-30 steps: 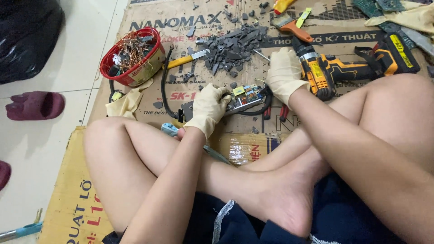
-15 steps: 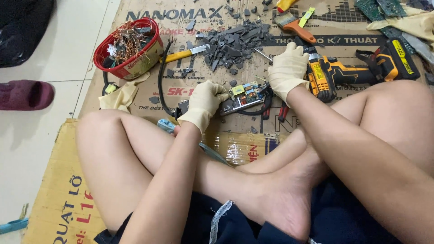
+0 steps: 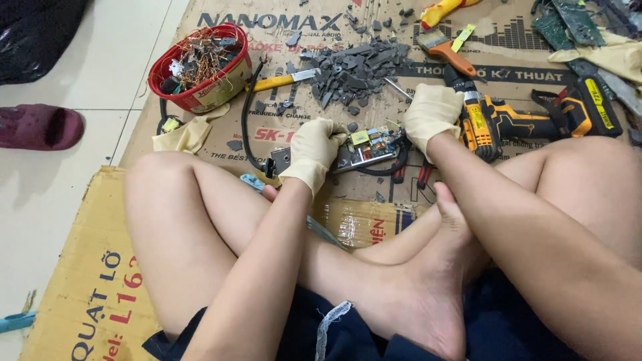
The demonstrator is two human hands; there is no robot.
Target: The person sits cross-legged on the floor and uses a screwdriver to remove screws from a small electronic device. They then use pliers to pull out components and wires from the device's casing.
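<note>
We see the gloved left hand (image 3: 313,152) closed on the circuit board (image 3: 366,146), which lies on the cardboard (image 3: 87,281) between both hands. The gloved right hand (image 3: 431,115) rests at its other end, beside the yellow drill (image 3: 515,124); we cannot tell whether it grips.

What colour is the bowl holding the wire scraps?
Red, with a yellowish lower band: the bowl sits far left on the cardboard, clearest in the head view.
</note>
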